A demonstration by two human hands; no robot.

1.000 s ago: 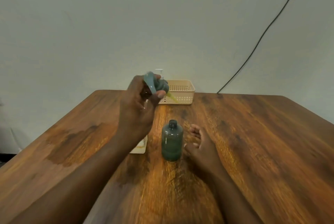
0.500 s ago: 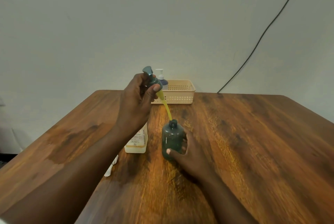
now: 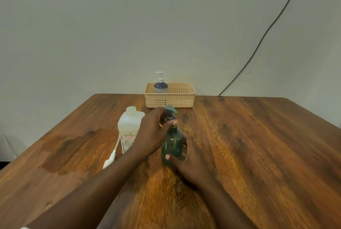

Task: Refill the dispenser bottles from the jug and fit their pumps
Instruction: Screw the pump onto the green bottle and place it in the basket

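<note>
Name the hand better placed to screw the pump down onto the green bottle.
Left. The left hand already grips the pump above the green bottle's neck, while the right hand steadies the bottle's body.

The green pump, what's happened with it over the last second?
The left hand lowered the green pump until its tube entered the dark green plastic bottle; the right hand took a grip on that bottle. The translucent white jug and beige plastic basket stayed put.

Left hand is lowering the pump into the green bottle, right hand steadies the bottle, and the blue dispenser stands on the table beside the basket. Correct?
Not quite. The head view shows the blue dispenser standing inside the basket, not beside it. The rest holds: left hand on the pump, right hand steadying the green bottle.
</note>
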